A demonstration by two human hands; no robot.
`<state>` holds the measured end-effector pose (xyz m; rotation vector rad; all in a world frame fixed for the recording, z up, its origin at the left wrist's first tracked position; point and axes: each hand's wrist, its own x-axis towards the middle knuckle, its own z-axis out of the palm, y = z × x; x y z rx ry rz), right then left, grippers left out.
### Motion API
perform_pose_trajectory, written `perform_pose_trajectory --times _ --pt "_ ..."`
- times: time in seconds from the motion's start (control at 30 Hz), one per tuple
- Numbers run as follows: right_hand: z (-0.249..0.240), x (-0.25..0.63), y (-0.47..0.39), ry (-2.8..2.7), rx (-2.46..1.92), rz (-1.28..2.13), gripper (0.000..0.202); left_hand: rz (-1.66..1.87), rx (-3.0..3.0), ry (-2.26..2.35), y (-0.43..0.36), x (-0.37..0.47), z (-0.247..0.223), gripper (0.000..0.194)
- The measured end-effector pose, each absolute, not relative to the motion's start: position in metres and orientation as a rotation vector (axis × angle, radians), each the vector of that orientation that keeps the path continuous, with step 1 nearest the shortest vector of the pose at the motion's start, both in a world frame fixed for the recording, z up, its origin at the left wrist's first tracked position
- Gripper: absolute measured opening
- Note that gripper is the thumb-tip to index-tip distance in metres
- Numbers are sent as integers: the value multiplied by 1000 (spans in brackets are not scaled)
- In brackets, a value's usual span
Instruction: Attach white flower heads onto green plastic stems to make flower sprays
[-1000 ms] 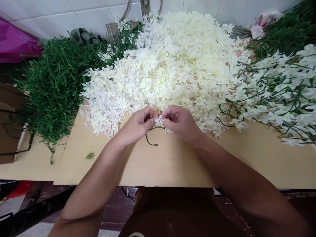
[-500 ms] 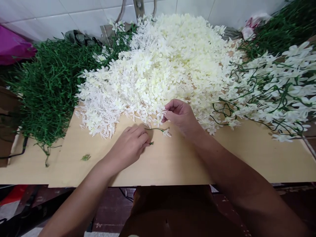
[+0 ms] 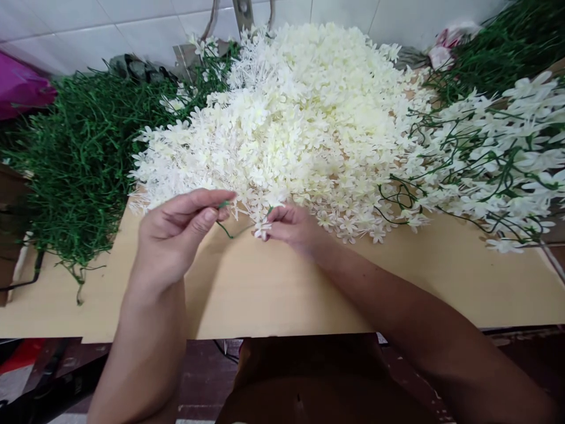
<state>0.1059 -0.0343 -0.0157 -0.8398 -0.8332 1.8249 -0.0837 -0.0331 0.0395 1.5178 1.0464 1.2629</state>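
My left hand (image 3: 179, 229) is raised over the board, pinching a thin green artificial stem (image 3: 230, 236) between thumb and forefinger. The stem curves across the gap towards my right hand (image 3: 293, 228). The fingers of that hand are closed around a white artificial flower (image 3: 261, 227) at the stem's other end, with a bit of green showing above them. Motion blurs part of the right hand, and its fingertips partly cover the join. Just behind both hands lies a large heap of loose white flower heads (image 3: 304, 118).
On the left is a thick pile of bare green stems (image 3: 88, 141). White flowers on green stems (image 3: 507, 153) spread at the right, below more green stems (image 3: 521, 50). A tan board (image 3: 282, 288) covers the table, and a tiled wall (image 3: 145, 35) stands behind.
My left hand has lifted off the board and moved left with the green stem. My right hand has come down and left from the heap to the stem's end.
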Motion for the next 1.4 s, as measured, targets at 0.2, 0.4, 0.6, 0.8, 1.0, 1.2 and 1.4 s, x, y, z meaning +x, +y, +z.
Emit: perform_pose_trajectory --times 0.2,0.4,0.6,0.8,1.0,1.2,1.4 --pt "-14 118 -25 -745 -882 1701 16 952 1340 1112 -34 -67 14 28" --pt "-1 137 -26 -686 -824 1682 21 861 1144 1085 -29 -50 -1 41" --pt "9 139 -31 -744 -784 1701 21 820 1150 1050 -29 -45 -4 47" --pt "17 147 -32 -818 -741 1698 20 773 1179 1034 -30 -43 -2 50" --pt "-7 129 -31 -902 -923 1688 23 801 1141 1028 -29 -41 -4 50" --pt "-14 125 -31 -729 -908 1763 31 801 1169 1007 -29 -41 -6 50" --pt "-6 130 -30 -747 -910 1894 31 803 1174 1010 -28 -41 -6 49"
